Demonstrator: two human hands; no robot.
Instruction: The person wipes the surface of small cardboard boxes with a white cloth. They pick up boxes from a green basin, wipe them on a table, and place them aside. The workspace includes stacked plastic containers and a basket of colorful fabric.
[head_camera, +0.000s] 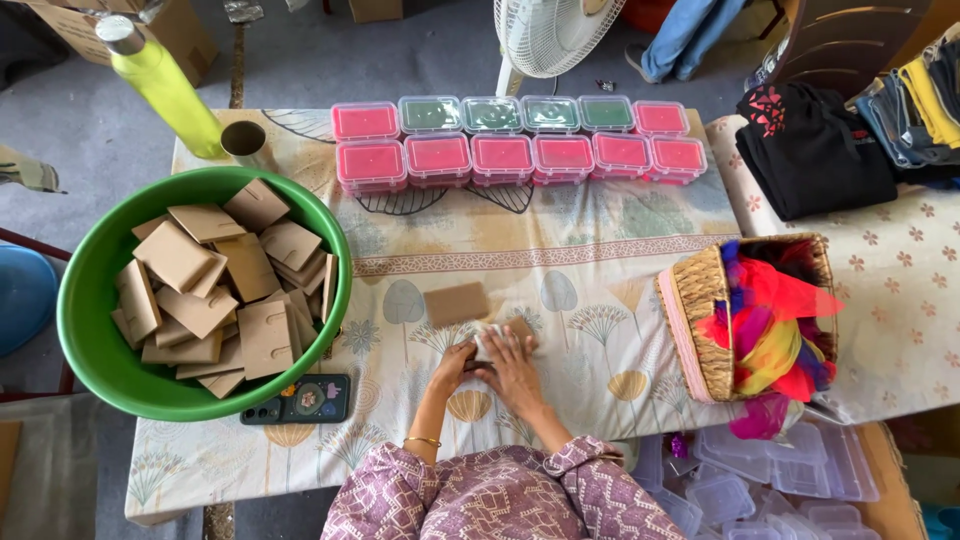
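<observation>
My left hand and my right hand rest side by side on the table, both pressing on a small white piece that lies over a brown card. My right hand lies flat on it with the fingers spread; the left hand's fingers curl at its left edge. Just above the hands lies a loose brown cardboard piece. A big green bowl at the left is full of several brown cardboard pieces.
Two rows of small lidded plastic boxes, pink and green, line the table's far side. A woven basket with bright feathers stands right. A phone lies below the bowl, a yellow-green bottle far left, empty clear boxes on the floor.
</observation>
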